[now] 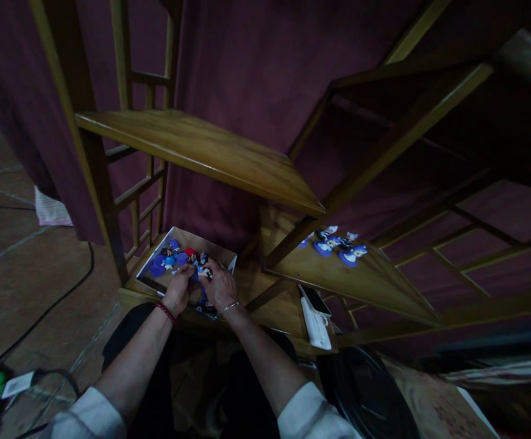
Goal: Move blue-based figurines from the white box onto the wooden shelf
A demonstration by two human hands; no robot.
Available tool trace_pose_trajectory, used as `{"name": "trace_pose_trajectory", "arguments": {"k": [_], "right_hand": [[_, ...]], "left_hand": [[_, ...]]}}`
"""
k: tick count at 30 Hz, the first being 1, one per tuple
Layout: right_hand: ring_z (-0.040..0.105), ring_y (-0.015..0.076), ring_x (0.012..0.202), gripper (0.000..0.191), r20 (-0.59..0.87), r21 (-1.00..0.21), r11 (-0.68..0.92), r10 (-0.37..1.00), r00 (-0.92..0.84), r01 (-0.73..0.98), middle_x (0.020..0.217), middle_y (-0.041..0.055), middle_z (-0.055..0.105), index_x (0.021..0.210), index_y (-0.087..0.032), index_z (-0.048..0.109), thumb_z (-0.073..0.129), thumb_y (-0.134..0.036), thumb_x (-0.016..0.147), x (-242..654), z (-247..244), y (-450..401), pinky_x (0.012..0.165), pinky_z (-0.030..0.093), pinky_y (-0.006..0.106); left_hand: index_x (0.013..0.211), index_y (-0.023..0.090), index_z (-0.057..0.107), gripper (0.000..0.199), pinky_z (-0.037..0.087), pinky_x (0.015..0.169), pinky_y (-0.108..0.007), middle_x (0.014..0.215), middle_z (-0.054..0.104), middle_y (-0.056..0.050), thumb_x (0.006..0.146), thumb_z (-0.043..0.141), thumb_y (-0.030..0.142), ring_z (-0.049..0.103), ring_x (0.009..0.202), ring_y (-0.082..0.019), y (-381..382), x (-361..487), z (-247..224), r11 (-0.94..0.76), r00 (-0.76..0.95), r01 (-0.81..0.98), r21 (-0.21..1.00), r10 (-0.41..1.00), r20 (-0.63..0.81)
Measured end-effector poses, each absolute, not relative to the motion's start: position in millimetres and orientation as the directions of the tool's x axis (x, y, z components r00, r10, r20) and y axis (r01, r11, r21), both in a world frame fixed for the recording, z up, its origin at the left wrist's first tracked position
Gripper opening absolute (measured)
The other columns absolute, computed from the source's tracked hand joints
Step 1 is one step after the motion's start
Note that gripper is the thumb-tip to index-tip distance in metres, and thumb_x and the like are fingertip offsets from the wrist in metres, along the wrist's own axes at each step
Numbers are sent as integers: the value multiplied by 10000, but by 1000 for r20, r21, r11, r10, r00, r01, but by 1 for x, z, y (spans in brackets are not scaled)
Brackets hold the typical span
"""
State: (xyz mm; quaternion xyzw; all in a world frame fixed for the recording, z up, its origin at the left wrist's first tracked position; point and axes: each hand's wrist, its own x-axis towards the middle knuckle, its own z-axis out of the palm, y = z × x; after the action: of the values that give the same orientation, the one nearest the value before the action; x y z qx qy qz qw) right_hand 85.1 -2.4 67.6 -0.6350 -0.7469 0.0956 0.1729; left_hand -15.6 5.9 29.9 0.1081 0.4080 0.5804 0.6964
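Blue and white, a small figure point(204, 272) is pinched in the right hand's point(222, 288) fingers above the open box point(210, 240) of figures; the left hand's point(179, 291) fingers curl beside it, their grip too unclear to tell.

The view is pointed forward and down from the head, near the left hand point(179, 291) and right hand point(220, 285).

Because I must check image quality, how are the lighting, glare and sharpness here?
Head view throughout: dim light; faint glare along the front edge of the upper yellow-brown wooden shelf; small, mostly blue figurines inside the pale rectangular box look soft.
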Motion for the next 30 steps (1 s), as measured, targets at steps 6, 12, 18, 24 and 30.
{"name": "trace_pose_trajectory", "arguments": {"k": [6, 12, 18, 24, 30], "right_hand": [[557, 158, 869, 167, 95, -310, 146, 988, -122, 940, 952, 28, 597, 915, -235, 552, 514, -271, 757, 95, 76, -20, 711, 394, 251], [559, 155, 905, 202, 103, -331, 172, 984, -145, 928, 976, 19, 611, 947, -250, 561, 526, -294, 753, 99, 88, -34, 731, 388, 243], [574, 152, 856, 186, 157, -368, 215, 973, -167, 905, 934, 13, 630, 926, -246, 573, 505, -305, 763, 100, 100, -50, 685, 383, 231], [580, 138, 800, 208, 180, -419, 229, 969, -167, 878, 919, 1, 636, 953, -259, 569, 506, -324, 766, 106, 114, -65, 651, 373, 218], [566, 130, 813, 201, 227, -448, 247, 961, -158, 859, 917, 0, 623, 938, -253, 579, 523, -320, 757, 113, 130, -78, 669, 374, 206]], "left_hand": [[769, 147, 545, 137, 444, 471, -203, 579, 562, 4, 746, 433, 70, 543, 491, -100, -12, -5, 33, 402, 75, -693, 598, 866, -494], [799, 134, 558, 122, 459, 492, -216, 599, 591, -14, 744, 464, 79, 555, 488, -105, -29, -2, 49, 391, 47, -704, 592, 858, -511], [703, 133, 511, 73, 432, 410, -208, 498, 546, 16, 723, 479, 70, 483, 376, -88, -43, -3, 65, 386, -21, -672, 632, 843, -537], [719, 121, 517, 104, 464, 447, -218, 571, 595, -12, 727, 456, 37, 538, 440, -97, -59, 3, 87, 338, -12, -731, 593, 862, -506], [703, 115, 529, 140, 489, 477, -237, 577, 597, -21, 727, 433, 17, 556, 458, -105, -72, 11, 106, 318, 14, -758, 569, 880, -474]]}}
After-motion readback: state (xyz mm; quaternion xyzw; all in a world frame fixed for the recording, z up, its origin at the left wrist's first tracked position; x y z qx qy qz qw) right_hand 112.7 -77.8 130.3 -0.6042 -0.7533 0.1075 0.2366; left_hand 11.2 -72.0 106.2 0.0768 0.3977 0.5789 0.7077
